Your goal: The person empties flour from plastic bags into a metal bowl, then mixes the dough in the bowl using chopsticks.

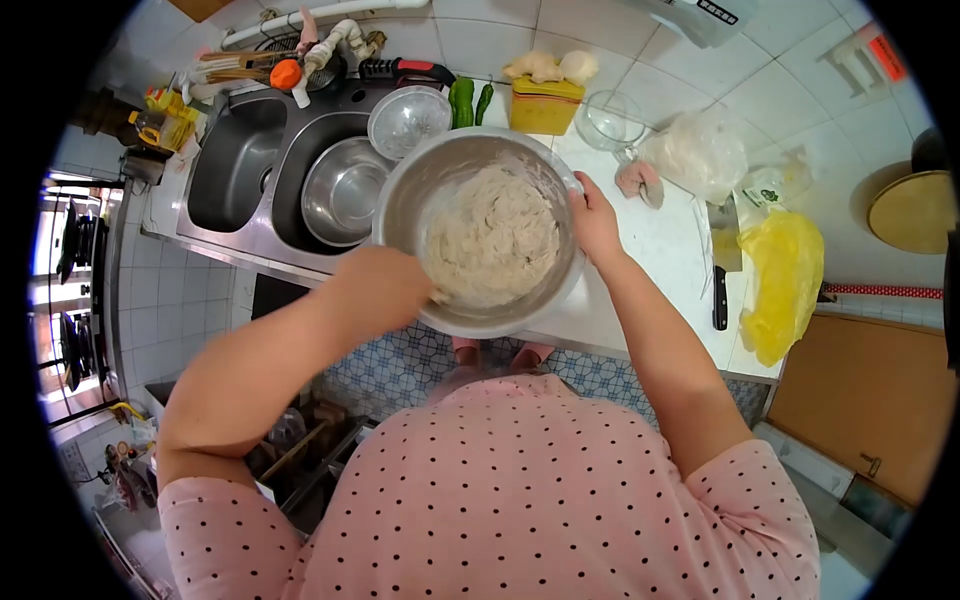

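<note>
A large metal bowl [400, 205] holds a rough, shaggy mass of pale dough [495, 235], with floury smears up its inner wall. My right hand [595, 218] grips the bowl's right rim, thumb on top. At the lower left rim my left hand [385, 288] is closed, its back turned up and slightly blurred. A small light-coloured bit shows at its inner side by the dough, but the hand hides what it belongs to. The bowl sits at the counter's front, partly beside the sink.
Left is a double sink [235, 165] with a steel basin [345, 190]; a clear bowl [410, 122] touches its edge. Green peppers [462, 102], a yellow box [546, 105] and a glass cup [610, 122] stand behind. Rightward lie a knife [721, 295] and a yellow bag [785, 285].
</note>
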The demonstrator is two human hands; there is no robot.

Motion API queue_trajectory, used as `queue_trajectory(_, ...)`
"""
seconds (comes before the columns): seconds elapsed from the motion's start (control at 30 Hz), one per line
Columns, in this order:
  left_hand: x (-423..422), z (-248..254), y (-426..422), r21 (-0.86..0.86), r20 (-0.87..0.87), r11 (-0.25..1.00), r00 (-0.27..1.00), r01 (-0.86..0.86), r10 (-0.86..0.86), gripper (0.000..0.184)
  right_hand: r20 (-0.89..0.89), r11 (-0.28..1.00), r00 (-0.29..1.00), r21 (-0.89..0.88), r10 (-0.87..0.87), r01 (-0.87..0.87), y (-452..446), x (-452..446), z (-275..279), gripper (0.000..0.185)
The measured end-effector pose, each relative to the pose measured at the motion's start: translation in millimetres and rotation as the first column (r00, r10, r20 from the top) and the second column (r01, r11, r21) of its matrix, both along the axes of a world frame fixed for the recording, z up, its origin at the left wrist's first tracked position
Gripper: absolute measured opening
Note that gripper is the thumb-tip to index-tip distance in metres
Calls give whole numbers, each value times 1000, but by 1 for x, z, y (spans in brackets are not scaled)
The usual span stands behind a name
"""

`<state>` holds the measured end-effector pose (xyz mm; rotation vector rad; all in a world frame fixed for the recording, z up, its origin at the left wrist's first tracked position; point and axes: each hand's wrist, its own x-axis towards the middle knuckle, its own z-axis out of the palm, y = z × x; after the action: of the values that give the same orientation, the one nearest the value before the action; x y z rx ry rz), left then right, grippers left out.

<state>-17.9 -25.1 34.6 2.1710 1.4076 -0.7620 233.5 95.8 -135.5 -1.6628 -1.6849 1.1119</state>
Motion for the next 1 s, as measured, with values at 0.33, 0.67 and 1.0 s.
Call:
queue_trajectory(0.33, 66, -47, 33, 63, 276, 931, 903, -359, 329, 19, -315, 982, 933, 12, -173, 187, -24, -18, -25, 38)
queue_trajectory(0.67, -6, -15, -23, -144, -85, 989, 995, 32, -45, 20, -262, 974, 943, 45, -204, 223, -22, -17, -25, 36)
queue_trajectory(1.0, 63, -42, 7, 48, 377, 948, 885, -313, 274, 22, -531, 938, 775, -141, -343, 318, -35, -20, -25, 39)
